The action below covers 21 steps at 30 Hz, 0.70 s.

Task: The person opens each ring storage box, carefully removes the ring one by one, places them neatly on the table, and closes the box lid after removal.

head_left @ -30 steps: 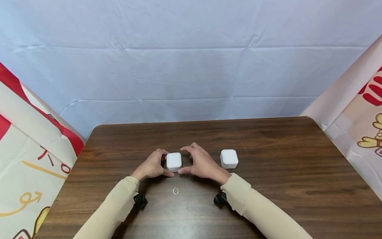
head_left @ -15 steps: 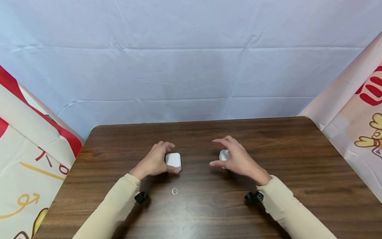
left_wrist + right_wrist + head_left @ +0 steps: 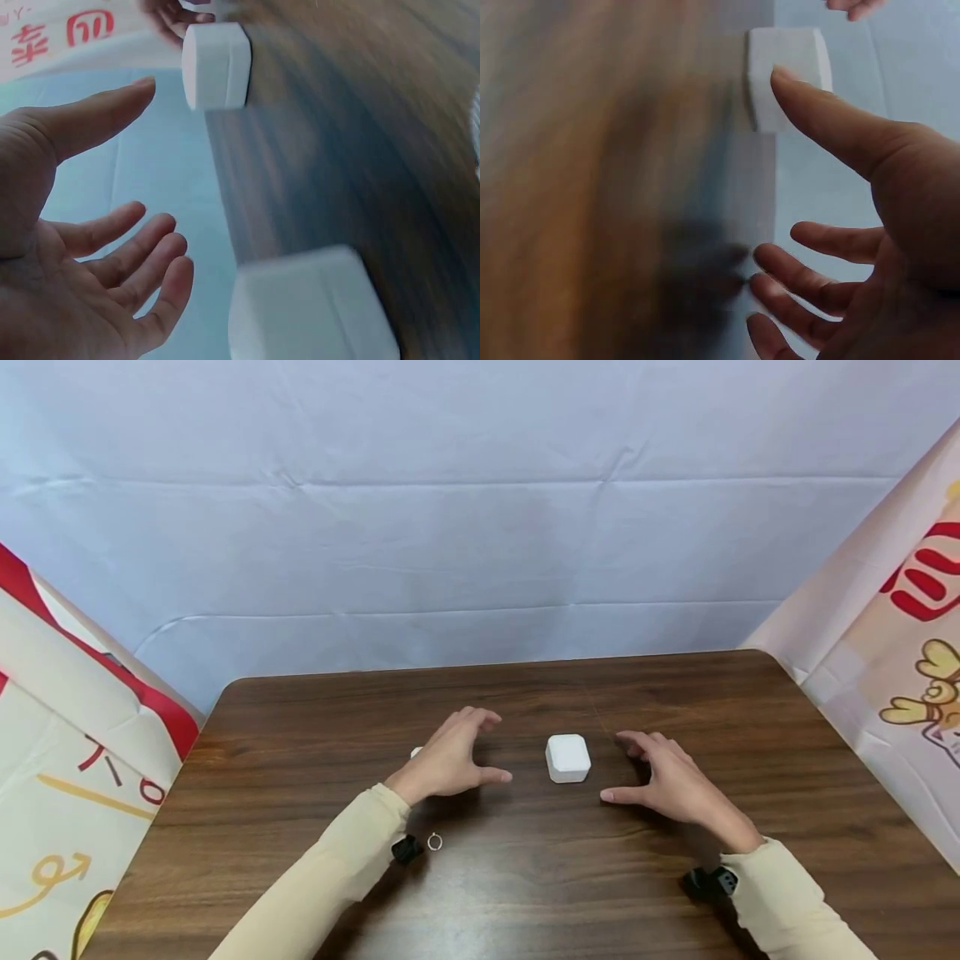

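A small white box (image 3: 568, 758) with cut corners stands on the table between my two hands. My left hand (image 3: 450, 754), thumb and fingers spread apart and holding nothing, is to its left. To its right, my right hand (image 3: 671, 781) faces it with thumb and fingers apart, also holding nothing. A second white box (image 3: 307, 307) is near my left hand in the left wrist view; in the head view that hand hides most of it. A small silvery ring (image 3: 435, 842) lies on the table just beside the left wrist's black camera (image 3: 407, 849).
The dark wood-grain table (image 3: 562, 877) has its far edge along a pale blue cloth backdrop (image 3: 480, 527). Printed cloths hang at the left (image 3: 82, 793) and right (image 3: 892, 677) sides. Another black camera (image 3: 708, 883) sits at the right wrist.
Both hands have left the left box and moved right. The right hand passed over the right box to its far side; the left hand came toward that box. The ring stays put.
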Each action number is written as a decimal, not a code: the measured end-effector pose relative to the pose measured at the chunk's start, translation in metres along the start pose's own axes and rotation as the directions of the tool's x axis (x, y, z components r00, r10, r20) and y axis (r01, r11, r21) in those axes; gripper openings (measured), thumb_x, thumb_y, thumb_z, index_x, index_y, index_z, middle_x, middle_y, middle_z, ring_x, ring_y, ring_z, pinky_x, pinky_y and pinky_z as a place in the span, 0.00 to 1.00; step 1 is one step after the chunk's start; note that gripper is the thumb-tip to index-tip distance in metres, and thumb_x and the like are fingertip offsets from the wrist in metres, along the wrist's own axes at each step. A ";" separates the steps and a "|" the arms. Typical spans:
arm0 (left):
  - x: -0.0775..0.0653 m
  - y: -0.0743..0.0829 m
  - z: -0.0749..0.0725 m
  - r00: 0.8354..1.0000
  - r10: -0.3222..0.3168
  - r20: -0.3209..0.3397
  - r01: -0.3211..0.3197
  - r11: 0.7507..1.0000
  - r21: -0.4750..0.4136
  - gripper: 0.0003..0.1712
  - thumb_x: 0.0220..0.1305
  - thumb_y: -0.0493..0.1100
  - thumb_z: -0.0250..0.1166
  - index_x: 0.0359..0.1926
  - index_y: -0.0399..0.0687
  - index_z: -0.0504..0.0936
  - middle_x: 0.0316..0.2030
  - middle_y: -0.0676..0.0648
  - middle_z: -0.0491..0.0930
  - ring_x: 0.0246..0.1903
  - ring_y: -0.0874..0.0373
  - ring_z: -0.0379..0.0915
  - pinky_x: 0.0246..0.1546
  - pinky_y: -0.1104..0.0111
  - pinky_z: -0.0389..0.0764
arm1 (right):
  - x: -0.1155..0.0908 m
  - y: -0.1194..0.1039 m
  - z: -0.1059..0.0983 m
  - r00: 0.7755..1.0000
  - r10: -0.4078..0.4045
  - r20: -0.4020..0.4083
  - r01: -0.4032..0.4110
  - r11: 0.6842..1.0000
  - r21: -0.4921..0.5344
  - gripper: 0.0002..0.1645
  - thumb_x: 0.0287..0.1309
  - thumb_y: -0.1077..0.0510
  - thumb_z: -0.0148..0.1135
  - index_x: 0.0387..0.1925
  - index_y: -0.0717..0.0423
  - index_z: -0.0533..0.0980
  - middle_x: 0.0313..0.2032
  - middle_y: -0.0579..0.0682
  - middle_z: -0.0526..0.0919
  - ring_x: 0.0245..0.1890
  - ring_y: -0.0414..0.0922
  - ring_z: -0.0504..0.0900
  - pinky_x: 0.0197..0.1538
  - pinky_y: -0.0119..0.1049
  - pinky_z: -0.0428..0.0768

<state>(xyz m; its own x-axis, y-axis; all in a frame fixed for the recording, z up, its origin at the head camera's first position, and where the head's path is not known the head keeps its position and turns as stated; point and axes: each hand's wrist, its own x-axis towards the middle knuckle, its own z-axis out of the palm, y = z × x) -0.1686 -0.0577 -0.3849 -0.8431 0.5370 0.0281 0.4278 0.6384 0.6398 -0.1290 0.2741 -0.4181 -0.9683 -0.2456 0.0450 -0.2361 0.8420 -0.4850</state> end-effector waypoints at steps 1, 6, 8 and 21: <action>0.003 0.002 0.003 1.000 0.004 0.007 -0.004 1.000 -0.005 0.43 0.54 0.49 0.80 0.66 0.40 0.72 0.58 0.41 0.75 0.60 0.46 0.69 0.61 0.53 0.70 | -0.001 0.002 0.001 1.000 0.006 0.007 -0.006 1.000 -0.004 0.56 0.46 0.34 0.79 0.66 0.65 0.70 0.49 0.60 0.77 0.49 0.57 0.73 0.50 0.59 0.71; 0.016 0.013 0.018 0.999 0.016 0.050 -0.014 0.999 -0.033 0.43 0.56 0.50 0.79 0.67 0.40 0.71 0.58 0.41 0.75 0.60 0.46 0.70 0.61 0.55 0.71 | 0.001 0.009 0.009 1.000 -0.021 0.008 0.021 1.000 -0.004 0.55 0.45 0.35 0.80 0.67 0.63 0.70 0.50 0.59 0.75 0.50 0.57 0.69 0.50 0.59 0.65; 0.021 0.016 0.024 0.998 0.018 0.060 -0.016 0.999 -0.047 0.43 0.56 0.51 0.79 0.67 0.40 0.71 0.58 0.41 0.75 0.59 0.46 0.70 0.60 0.56 0.71 | 0.005 0.008 0.012 0.999 -0.044 0.012 0.044 0.999 0.008 0.55 0.45 0.36 0.80 0.67 0.61 0.71 0.51 0.58 0.75 0.50 0.56 0.69 0.48 0.57 0.64; 0.042 0.028 0.061 0.999 0.013 0.030 -0.014 0.998 0.053 0.42 0.57 0.56 0.77 0.67 0.42 0.72 0.55 0.43 0.76 0.53 0.51 0.72 0.54 0.61 0.75 | 0.033 -0.002 0.029 0.989 -0.135 0.059 0.127 0.984 0.121 0.47 0.45 0.42 0.82 0.64 0.58 0.76 0.50 0.55 0.73 0.45 0.52 0.68 0.41 0.48 0.57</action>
<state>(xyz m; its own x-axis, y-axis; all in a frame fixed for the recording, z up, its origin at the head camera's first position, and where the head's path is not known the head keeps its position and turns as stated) -0.1723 0.0162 -0.4125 -0.8275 0.5613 0.0136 0.4568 0.6590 0.5975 -0.1580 0.2508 -0.4406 -0.9211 -0.3849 0.0590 -0.3460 0.7395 -0.5775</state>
